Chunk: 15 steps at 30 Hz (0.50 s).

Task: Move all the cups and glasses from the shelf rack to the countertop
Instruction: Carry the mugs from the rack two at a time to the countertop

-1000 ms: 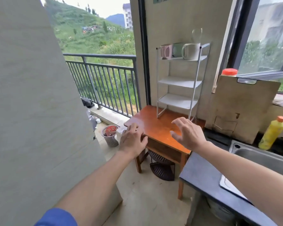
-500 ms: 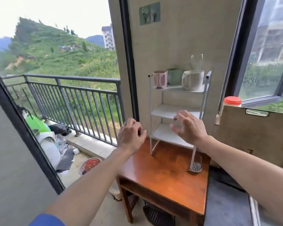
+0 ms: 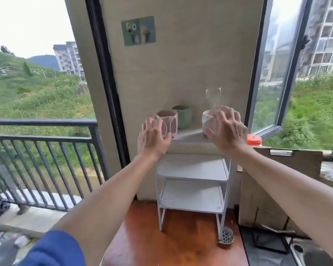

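Sitting untouched atop the white metal shelf rack (image 3: 192, 169), all four vessels are waiting as the left hand (image 3: 153, 140) and right hand (image 3: 226, 129) are reaching, fingers spread, toward the pink patterned cup (image 3: 169, 122) and white ceramic mug (image 3: 208, 120).

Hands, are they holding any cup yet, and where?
It cannot be told for sure. The left hand reaches around the pink cup's side, the right hand spreads over the white mug's side; neither cup is lifted.

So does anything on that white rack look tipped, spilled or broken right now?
Nothing stands out. The pink cup, green cup, white mug and clear glass all stand upright on the top shelf of the rack; the lower shelves are bare.
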Tool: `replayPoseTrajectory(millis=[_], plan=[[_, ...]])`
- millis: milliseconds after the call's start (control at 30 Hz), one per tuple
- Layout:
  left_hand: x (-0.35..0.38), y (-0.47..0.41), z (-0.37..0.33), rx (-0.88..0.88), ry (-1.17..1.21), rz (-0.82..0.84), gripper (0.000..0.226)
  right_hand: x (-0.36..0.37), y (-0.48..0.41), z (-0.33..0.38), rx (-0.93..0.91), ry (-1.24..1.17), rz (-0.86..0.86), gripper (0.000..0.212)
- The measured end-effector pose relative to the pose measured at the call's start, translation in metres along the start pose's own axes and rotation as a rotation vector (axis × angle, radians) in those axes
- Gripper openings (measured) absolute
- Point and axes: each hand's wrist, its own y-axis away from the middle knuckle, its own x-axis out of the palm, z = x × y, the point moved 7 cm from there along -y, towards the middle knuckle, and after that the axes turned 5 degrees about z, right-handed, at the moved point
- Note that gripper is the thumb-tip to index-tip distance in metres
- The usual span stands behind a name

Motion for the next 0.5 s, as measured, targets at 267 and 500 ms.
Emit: replayPoseTrajectory(millis=[267,500], plan=[[0.044,-0.054,-0.001,0.01,-0.18,0.008,0.041,0.039,-0.03,-0.012,0.063,-0.007,0.09,0.062],[0.046,-0.055,0.003,0.074,-0.192,-0.036,0.042,0.042,-0.034,-0.015,0.121,-0.132,0.056,0.059]])
